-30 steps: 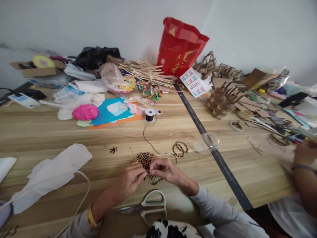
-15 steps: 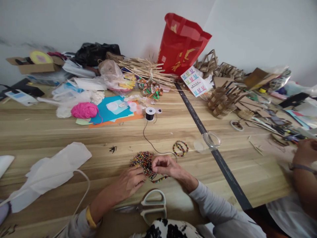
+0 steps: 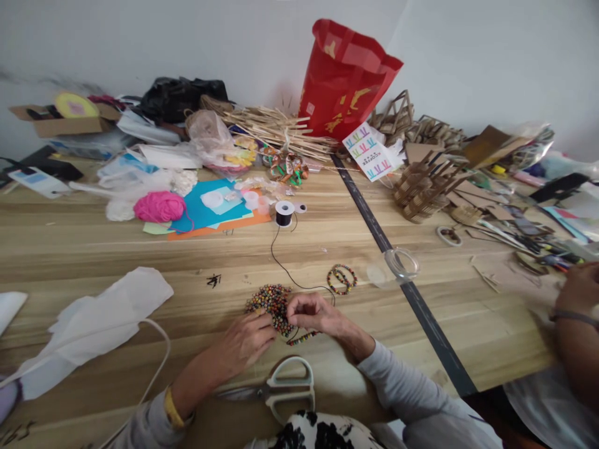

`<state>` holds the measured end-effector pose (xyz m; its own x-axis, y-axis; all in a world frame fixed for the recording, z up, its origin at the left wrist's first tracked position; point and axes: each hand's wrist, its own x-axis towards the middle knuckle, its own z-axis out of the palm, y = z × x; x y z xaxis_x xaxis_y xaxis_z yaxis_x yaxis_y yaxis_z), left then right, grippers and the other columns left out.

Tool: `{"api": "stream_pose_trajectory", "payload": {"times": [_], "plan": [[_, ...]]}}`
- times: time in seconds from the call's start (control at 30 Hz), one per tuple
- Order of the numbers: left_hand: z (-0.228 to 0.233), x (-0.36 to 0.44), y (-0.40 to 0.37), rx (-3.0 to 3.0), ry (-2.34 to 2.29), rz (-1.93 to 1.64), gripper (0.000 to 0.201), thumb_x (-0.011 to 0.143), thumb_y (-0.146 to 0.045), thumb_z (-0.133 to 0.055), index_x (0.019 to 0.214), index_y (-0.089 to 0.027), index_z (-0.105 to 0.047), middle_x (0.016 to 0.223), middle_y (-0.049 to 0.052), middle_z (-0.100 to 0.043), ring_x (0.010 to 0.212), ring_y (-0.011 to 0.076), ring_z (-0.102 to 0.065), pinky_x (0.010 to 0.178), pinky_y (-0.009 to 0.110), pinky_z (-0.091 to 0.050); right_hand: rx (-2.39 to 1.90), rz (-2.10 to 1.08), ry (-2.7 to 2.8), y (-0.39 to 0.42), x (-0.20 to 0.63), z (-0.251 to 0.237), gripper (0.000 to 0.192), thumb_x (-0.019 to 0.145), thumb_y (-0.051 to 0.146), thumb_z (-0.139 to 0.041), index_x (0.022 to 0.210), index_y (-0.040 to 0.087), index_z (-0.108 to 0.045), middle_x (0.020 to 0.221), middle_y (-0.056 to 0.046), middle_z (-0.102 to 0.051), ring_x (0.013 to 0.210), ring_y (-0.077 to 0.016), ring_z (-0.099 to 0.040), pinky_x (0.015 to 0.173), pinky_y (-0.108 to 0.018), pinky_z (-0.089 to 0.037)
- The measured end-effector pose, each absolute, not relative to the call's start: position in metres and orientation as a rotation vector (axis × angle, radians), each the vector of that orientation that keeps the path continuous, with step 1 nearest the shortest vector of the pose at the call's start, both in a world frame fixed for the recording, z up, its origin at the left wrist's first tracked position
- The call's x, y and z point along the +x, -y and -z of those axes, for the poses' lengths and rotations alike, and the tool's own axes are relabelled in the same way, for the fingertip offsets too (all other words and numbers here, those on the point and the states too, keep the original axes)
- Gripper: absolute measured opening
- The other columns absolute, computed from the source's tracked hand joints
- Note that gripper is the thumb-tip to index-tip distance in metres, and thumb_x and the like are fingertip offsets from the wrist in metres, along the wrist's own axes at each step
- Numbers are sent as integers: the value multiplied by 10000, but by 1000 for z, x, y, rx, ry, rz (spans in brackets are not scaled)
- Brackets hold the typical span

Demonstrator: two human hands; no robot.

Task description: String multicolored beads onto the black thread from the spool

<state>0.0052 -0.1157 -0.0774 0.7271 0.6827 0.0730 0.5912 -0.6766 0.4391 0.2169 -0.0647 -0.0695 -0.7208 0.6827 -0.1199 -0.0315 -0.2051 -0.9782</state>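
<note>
A pile of small multicoloured beads [image 3: 269, 298] lies on the table in front of me. My left hand [image 3: 250, 337] is at the pile's near left edge, fingers curled together; whatever is at its fingertips is hidden. My right hand [image 3: 312, 312] is at the pile's right side, thumb and forefinger pinched on thin black cord. Below it, a short row of threaded beads [image 3: 304, 338] hangs on that cord and rests on the table. The cord [image 3: 281, 265] also runs back to a white-flanged spool [image 3: 284, 215]. Scissors [image 3: 285, 390] with pale handles lie nearest my body.
Two beaded bracelets [image 3: 341, 279] and a clear coil of line [image 3: 401, 265] lie to the right. Short black pieces [image 3: 214, 280] are left of the beads. Pink yarn [image 3: 160, 206], a red bag [image 3: 349, 84] and woven baskets [image 3: 418, 193] stand behind. Another person's arm [image 3: 578, 299] is far right.
Both hands stay almost in place at the bead pile, with the right still pinched. The view has shifted very slightly; nothing else has visibly moved.
</note>
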Motion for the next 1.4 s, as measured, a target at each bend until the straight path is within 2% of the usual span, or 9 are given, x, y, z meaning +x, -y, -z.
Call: {"api": "stream_pose_trajectory", "payload": {"times": [0.17, 0.53, 0.73, 0.87, 0.97, 1.1, 1.4], "plan": [[76, -1, 114, 2516, -991, -343, 176, 909, -133, -462, 808, -155, -604, 828, 35, -607, 769, 174, -535, 684, 286, -393, -775, -1990, 1582, 64, 217, 71, 351, 738, 439, -701, 723, 113, -573, 628, 25, -498, 521, -45, -371, 476, -170, -281], [72, -24, 113, 2433, -1141, -159, 103, 845, -112, -489, 826, -175, -568, 885, 43, -609, 857, 212, -554, 748, 309, -401, -750, -2011, 1574, 64, 217, 73, 331, 737, 413, -712, 721, 109, -581, 638, 19, -518, 534, -48, -398, 501, -171, -315], [66, -30, 111, 2255, -1227, -105, 134, 813, -76, -454, 780, -173, -541, 855, 30, -578, 804, 192, -555, 719, 284, -399, -767, -2048, 1540, 61, 221, 67, 300, 737, 373, -722, 724, 107, -584, 601, 34, -503, 490, -32, -383, 456, -148, -299], [61, -29, 108, 2218, -1166, -92, 153, 825, -72, -424, 789, -171, -535, 867, 34, -576, 825, 184, -549, 741, 273, -400, -799, -2139, 1497, 60, 233, 66, 281, 733, 352, -730, 751, 110, -590, 585, 32, -526, 455, -39, -435, 435, -144, -364], [60, -28, 108, 2206, -1142, -93, 158, 839, -83, -406, 785, -168, -528, 850, 32, -567, 797, 176, -538, 707, 258, -393, -582, -2265, 1409, 57, 245, 67, 304, 692, 349, -764, 715, 110, -575, 603, 11, -552, 466, -60, -498, 430, -157, -408], [63, -29, 109, 2196, -1140, -154, 145, 845, -105, -410, 777, -169, -521, 830, 23, -551, 763, 165, -524, 680, 248, -381, -276, -2373, 1309, 52, 254, 65, 366, 656, 382, -784, 630, 121, -529, 571, 4, -537, 438, -74, -511, 381, -161, -404], [58, -22, 107, 2223, -1166, -120, 152, 851, -112, -427, 774, -161, -550, 850, 41, -591, 779, 182, -563, 688, 263, -406, -553, -2414, 1654, 58, 237, 67, 352, 714, 403, -743, 757, 89, -589, 634, 4, -568, 505, -54, -526, 497, -164, -445]]}}
